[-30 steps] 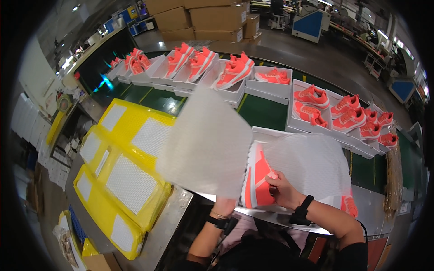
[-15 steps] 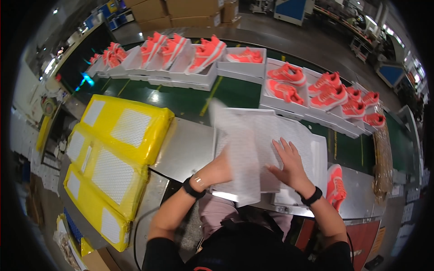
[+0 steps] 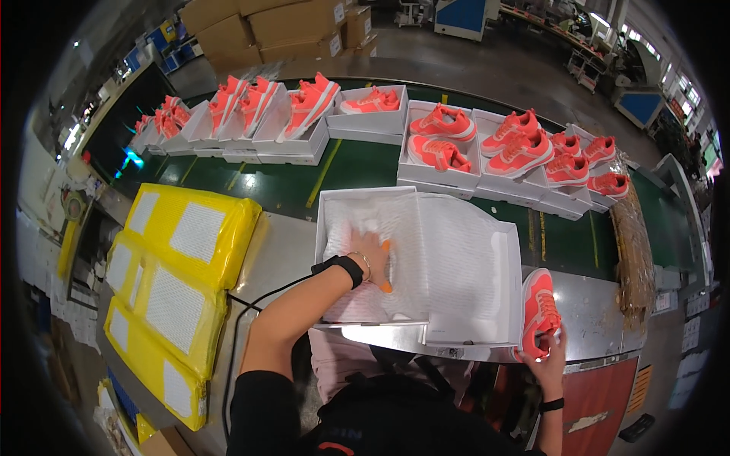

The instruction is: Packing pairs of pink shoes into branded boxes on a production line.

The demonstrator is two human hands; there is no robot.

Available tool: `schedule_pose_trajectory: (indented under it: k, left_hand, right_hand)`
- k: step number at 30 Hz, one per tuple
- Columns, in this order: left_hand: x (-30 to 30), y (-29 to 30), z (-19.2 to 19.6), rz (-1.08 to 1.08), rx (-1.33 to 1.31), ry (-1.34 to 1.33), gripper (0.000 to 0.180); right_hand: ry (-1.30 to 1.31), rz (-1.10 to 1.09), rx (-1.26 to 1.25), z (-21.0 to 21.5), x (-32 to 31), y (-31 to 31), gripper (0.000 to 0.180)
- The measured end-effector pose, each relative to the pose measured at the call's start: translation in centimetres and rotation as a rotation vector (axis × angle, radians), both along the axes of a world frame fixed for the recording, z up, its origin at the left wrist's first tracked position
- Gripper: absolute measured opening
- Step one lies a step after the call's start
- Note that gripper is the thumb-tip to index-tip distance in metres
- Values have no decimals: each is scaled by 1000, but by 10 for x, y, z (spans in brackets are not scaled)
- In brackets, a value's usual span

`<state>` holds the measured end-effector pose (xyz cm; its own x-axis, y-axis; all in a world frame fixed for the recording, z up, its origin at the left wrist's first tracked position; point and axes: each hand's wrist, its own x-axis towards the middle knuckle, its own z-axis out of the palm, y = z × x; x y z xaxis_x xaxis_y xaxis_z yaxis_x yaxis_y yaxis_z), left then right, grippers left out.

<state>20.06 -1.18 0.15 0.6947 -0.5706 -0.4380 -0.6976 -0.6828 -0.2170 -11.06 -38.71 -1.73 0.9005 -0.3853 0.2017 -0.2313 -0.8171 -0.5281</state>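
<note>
An open white shoebox (image 3: pixel 323 251) sits in front of me, lined with thin white wrapping sheet (image 3: pixel 403 220). My left hand (image 3: pixel 370 258) is pressed into the sheet with its fingers spread; orange covers show on some fingertips. To the right, the attached white lid (image 3: pixel 511 273) lies open, with more of the sheet spread over it. A coral sneaker (image 3: pixel 540 304) with a white sole stands on the metal table beside the lid. My right hand (image 3: pixel 549 363) grips its heel end at the near table edge.
Yellow-wrapped packs (image 3: pixel 182 281) of white sheets lie at the left. Beyond the table, a green conveyor (image 3: pixel 365 163) carries several white boxes (image 3: pixel 437 178) with coral sneakers. A black cable (image 3: pixel 266 295) crosses near my left arm. Cardboard cartons (image 3: pixel 293 34) stand behind.
My left hand has pushed the raised, blurred sheet down into the box. My right hand has left the sheet and moved right to take hold of the sneaker. The view has shifted.
</note>
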Motion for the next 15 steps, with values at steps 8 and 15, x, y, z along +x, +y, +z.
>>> schedule_pose_trajectory:
  k: [8,15]
  left_hand:
    - [-15,8,67,66,-458,6,71]
    - [-100,-31,151,-379,-900,-151,68]
  right_hand:
    - [-296,71,201,58,6,-21,36]
    - [-213,660,129,166,121,115,29]
